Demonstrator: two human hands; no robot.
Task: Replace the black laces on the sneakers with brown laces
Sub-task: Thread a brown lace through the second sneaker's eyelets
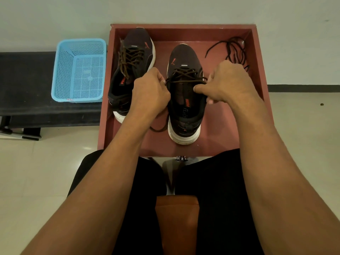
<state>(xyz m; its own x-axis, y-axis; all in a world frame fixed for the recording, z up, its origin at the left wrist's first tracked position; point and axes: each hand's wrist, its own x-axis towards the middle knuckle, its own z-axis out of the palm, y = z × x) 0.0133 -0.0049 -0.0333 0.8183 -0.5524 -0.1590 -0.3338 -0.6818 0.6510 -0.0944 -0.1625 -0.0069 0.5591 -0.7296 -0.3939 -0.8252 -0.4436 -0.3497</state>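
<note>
The person sits facing a reddish tray [220,122] on the floor, with both forearms reaching out over their knees. 2 dark sneakers with white soles sit inside it. The nearer sneaker [184,115] stands upright in the middle of the tray, toe pointing away from the person, and a brown lace [185,76] criss-crosses its eyelets.

The left hand [150,91] is curled tight at the shoe's left edge and pinches the lace there. The right hand [226,83] is curled at the right edge, its thumb lying across the shoe's opening, and it pinches the other side of the same lace. The top run of lace stretches straight between the 2 hands. A loose end trails on the tray floor just left of the heel.

The other sneaker [132,70] leans against the tray's left wall, laced up in brown.

The black laces [233,50] lie in a loose tangle in the far right corner of the tray, apart from both shoes.

Just left of the tray, a light blue mesh basket [79,70] rests on a dark bench [27,85].
</note>
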